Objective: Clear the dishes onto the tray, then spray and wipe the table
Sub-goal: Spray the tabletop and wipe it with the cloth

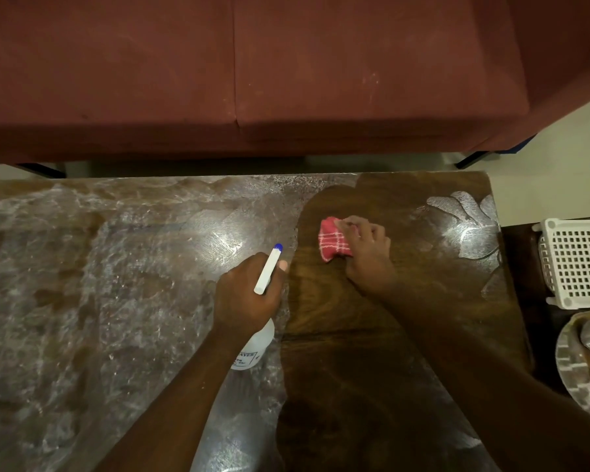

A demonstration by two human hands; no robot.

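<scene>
The long dark-brown wooden table (338, 386) fills the lower view, with a maroon upholstered sofa (286, 80) beyond its far edge. A whitish wet film covers the table from its left edge to about the middle. The right part shows bare dark wood, apart from a streaky patch of film near the far right corner. The wet top will likely be slick, so I judge that anything set down on it could slide.

Off the right edge, on a lower dark surface, stand a white perforated plastic basket (576, 264) and a round patterned dish (573, 362) with something shiny on it. The view cuts the dish off.

The translucent white plastic spray bottle with a blue nozzle tip (258, 349) is near the middle of the table, at the border of the film. The left hand (249, 298) is wrapped round its neck under the head, with the nozzle aimed at the far edge. Whether its base rests on the table I cannot tell. It looks light and rigid, and possibly slippery if wet. The neck is the natural place to hold it, with a finger free for the trigger.

The small red cloth with white checks (332, 243) lies bunched on the bare wood towards the far right. The right hand (367, 253) pins it down with curled fingers. It is soft and limp, so it is best gathered under the palm to keep it from unfolding.
</scene>
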